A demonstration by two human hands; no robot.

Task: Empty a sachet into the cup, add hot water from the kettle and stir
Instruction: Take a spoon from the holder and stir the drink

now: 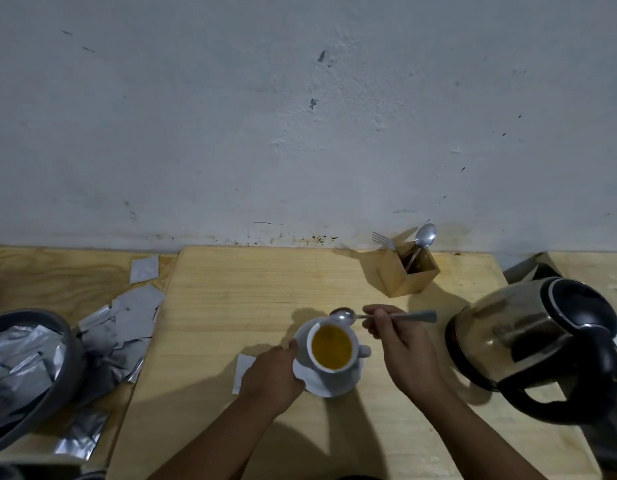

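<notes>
A white cup (331, 369) full of orange-yellow liquid stands on a white saucer (329, 388) on the wooden board (248, 289). My left hand (270, 375) rests against the cup and saucer's left side. My right hand (400, 348) grips a metal spoon (376, 316) by its handle; the bowl of the spoon lies over the cup's far rim, out of the liquid. A white sachet (243, 370) lies flat, partly hidden under my left hand. The steel kettle (542, 341) with a black lid and handle stands on the right.
A small wooden box (409, 271) with a fork and spoon stands at the back near the wall. Several silver sachets (127, 327) are strewn left of the board. A grey bowl (62, 344) holding more sachets sits at the far left.
</notes>
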